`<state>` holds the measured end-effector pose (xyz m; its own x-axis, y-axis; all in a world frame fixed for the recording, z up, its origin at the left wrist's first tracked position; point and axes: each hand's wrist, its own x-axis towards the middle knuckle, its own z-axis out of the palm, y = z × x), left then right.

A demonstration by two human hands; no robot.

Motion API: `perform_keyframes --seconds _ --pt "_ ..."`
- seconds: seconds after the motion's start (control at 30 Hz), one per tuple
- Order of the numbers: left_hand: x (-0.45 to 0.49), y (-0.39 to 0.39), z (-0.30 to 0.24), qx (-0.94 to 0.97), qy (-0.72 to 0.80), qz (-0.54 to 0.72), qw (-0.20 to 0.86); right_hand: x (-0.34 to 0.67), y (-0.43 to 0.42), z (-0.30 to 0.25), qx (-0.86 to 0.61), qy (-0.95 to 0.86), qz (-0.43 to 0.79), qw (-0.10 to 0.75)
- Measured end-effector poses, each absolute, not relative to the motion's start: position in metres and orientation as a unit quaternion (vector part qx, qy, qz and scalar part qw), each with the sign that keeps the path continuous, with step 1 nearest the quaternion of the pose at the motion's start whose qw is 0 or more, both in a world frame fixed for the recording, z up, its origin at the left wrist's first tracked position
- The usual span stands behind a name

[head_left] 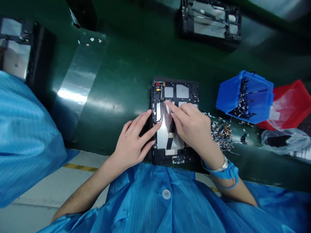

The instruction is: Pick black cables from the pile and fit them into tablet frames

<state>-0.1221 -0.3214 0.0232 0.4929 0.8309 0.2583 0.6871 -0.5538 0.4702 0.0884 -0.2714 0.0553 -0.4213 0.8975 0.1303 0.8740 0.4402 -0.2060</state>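
Observation:
In front of me on the green bench lies an opened tablet (161,136), its silver battery area and circuit parts exposed. A thin black cable (161,110) runs along its left part and bends near the middle. My left hand (132,139) rests at the tablet's left edge, fingers spread, one fingertip touching by the bend of that cable. Over the tablet's middle, my right hand (190,124) points its index finger down near the cable's upper stretch, with the other fingers curled. Beneath it runs a wide black flex strip (170,139). No object shows between its fingers.
To the right sit a heap of small cables and parts (222,134), a blue bin (259,94) of black cables, a red bin (293,106) and a clear plastic bag (286,140). More tablets (210,21) are stacked at the back. A co-worker's blue sleeve (29,139) is at left.

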Motion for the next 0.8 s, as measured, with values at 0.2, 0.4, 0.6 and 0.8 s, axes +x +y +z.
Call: perform_keyframes --seconds 0.2,0.4,0.6,0.8 --pt "-0.122 -0.356 0.024 0.741 0.58 0.294 0.169 0.133 -0.309 0.065 -0.617 -0.767 -0.01 0.173" --pt "-0.096 -0.378 0.021 0.724 0.581 0.288 0.236 0.137 -0.322 0.046 -0.652 -0.743 0.038 0.145" --pt "-0.093 -0.375 0.028 0.572 0.553 0.397 0.457 0.136 -0.313 0.047 -0.645 -0.681 0.239 0.249" --pt "-0.108 -0.338 0.04 0.399 0.519 0.522 0.546 0.145 -0.313 0.053 -0.596 -0.6 0.335 0.416"
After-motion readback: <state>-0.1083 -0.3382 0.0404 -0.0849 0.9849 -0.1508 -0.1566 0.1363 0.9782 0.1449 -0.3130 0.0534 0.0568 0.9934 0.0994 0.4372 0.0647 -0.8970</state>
